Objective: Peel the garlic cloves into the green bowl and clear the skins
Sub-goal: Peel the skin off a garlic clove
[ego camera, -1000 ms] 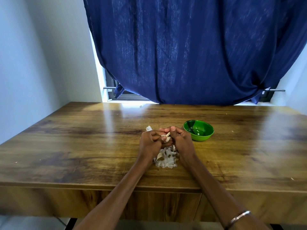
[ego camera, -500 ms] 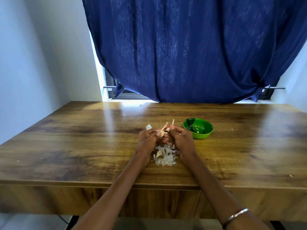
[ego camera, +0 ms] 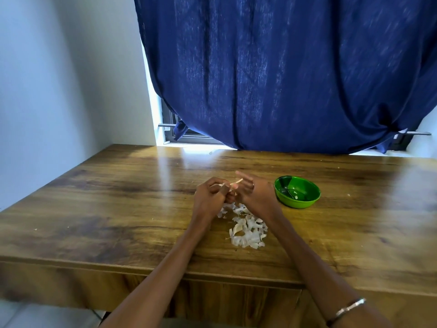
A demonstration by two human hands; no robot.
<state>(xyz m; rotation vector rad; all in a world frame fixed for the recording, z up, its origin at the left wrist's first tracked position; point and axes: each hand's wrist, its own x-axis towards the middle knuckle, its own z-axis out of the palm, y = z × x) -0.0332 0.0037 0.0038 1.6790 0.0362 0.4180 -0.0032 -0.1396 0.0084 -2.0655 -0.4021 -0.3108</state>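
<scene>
The right hand [ego camera: 254,192] has drawn a strip of skin [ego camera: 238,181] off the clove [ego camera: 223,185], which the left hand [ego camera: 210,197] clenches; the right pinches that strip. Tugging harder could flick skin into the bowl [ego camera: 314,192], just right of the hands

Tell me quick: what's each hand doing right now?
Left hand: fingers curled, gripping a small pale garlic clove.
Right hand: pinching a thin tan strip of garlic skin, other fingers extended.
</scene>
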